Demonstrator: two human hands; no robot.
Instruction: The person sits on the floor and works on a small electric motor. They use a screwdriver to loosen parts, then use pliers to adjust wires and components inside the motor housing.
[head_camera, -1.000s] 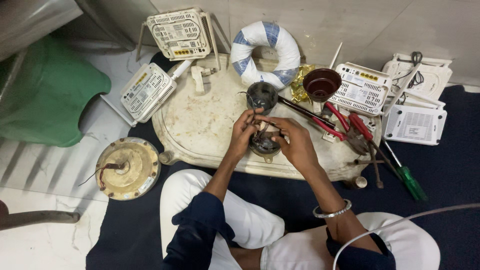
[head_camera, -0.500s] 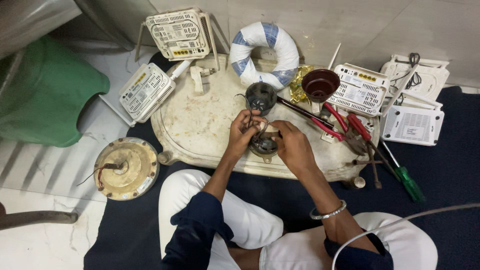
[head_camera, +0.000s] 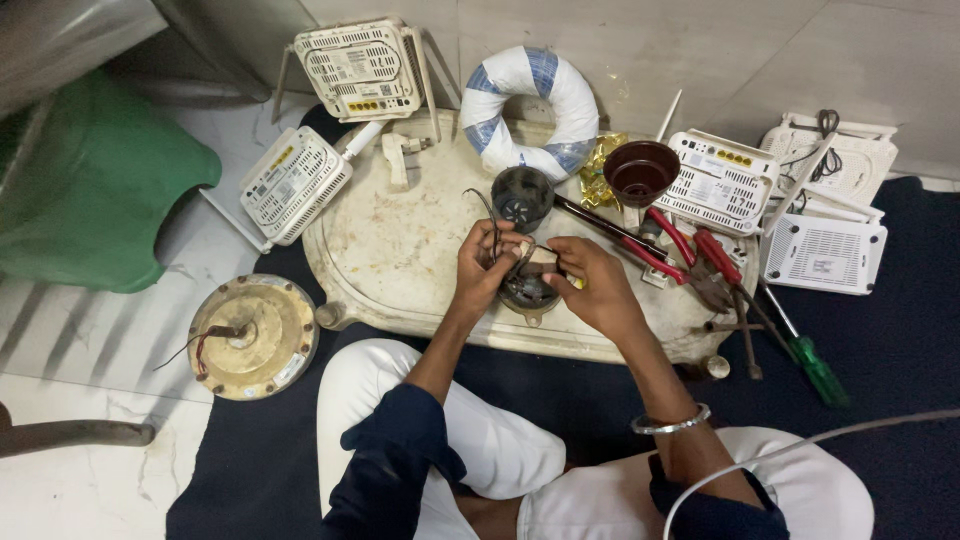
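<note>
Both hands meet over one small round motor part (head_camera: 527, 292), dark metal with wound coils, resting near the front edge of the cream, scuffed oval tray (head_camera: 400, 250) that lies on the floor. The left hand (head_camera: 482, 268) has its fingers curled shut around the part's left side and thin wires. The right hand (head_camera: 590, 285) has its fingers pinched together on a small pale piece (head_camera: 543, 257) at the part's top.

At twelve o'clock from the hands stands one dark cylindrical cup (head_camera: 522, 195); beyond it lies one padded ring (head_camera: 530, 110), white with blue patches. At one o'clock sits one maroon plastic funnel (head_camera: 640, 172). At three o'clock lie two red-handled pliers (head_camera: 690, 248), and farther out one green-handled screwdriver (head_camera: 815, 365). White slotted plastic router boxes count five: two at ten to eleven o'clock (head_camera: 358, 68), three at two o'clock (head_camera: 720, 180). At nine o'clock, off the tray, lies one round brass-coloured fan cover (head_camera: 255, 335). One metal bangle (head_camera: 672, 424) circles the right wrist.
</note>
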